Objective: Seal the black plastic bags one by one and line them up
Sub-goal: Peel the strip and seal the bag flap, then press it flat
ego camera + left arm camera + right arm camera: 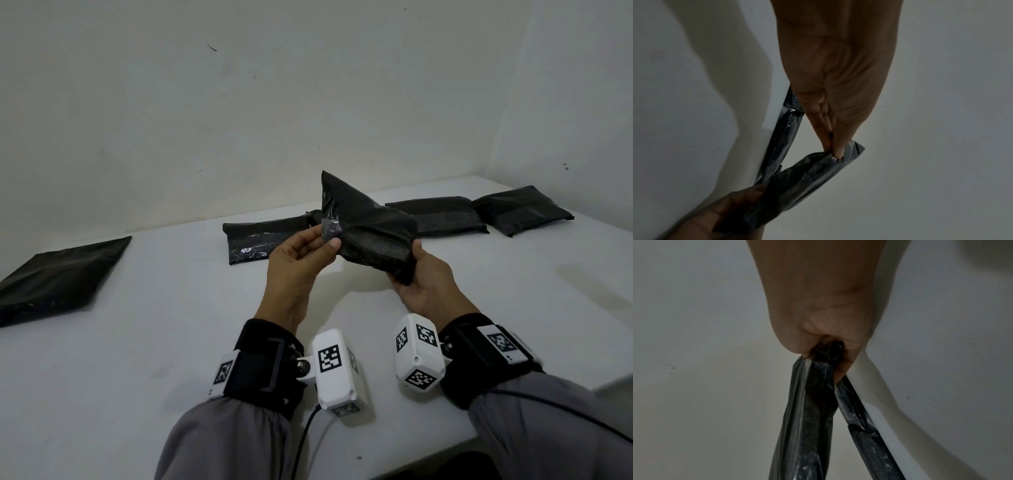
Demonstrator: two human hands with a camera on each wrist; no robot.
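I hold a black plastic bag point(373, 236) up above the white table point(171, 342), tilted, with its open flap pointing up. My left hand point(308, 253) pinches a small piece at the bag's left edge between thumb and fingers; the left wrist view shows that pinch on the bag point(807, 175) by my left hand point(833, 146). My right hand point(418, 277) grips the bag's lower right corner, and in the right wrist view my right hand point(830, 353) is curled round the bag point(809, 418).
Another black bag point(267, 240) lies flat behind the held one. Two more bags point(442, 216) point(520, 209) lie side by side at the back right. One flat bag point(58, 277) rests at the far left. A white wall rises behind the table.
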